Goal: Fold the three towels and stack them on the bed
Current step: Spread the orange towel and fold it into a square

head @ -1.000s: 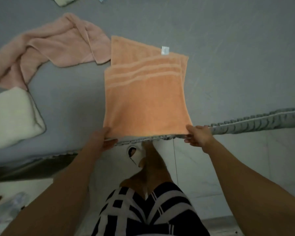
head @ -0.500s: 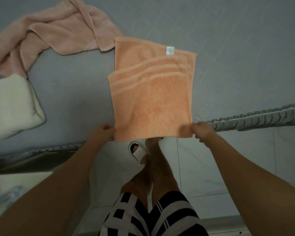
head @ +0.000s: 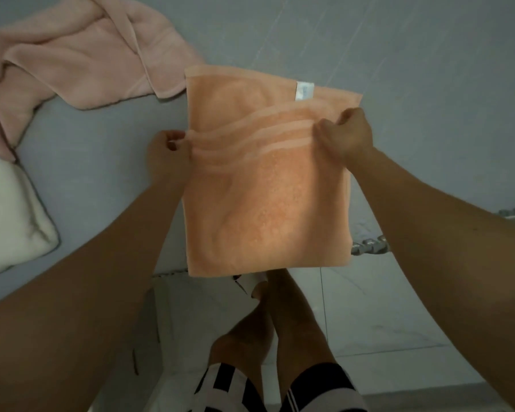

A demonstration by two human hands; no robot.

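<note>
Nearest, below both hands, striped shorts (head: 280,391) and bare legs (head: 280,328) stand on the tiled floor (head: 399,316); the shorts are cut off by the bottom edge, and a white slipper (head: 252,282) is mostly hidden under the orange towel's hanging edge. The orange towel (head: 268,203) lies folded on the bed (head: 428,84), its near edge overhanging the bed's rim. The left hand (head: 168,153) pinches the striped top layer at its left edge; the right hand (head: 344,133) grips the same layer at its right edge, fingers curled around the cloth, fingertips hidden in the fold. Just beyond the right hand, a white tag (head: 304,90) sits on the lower layer; its print is unreadable. Left of the left hand, a white towel (head: 12,221) lies folded, cut off by the frame. Beyond it, a pink towel (head: 81,60) lies crumpled, also cut off.
</note>
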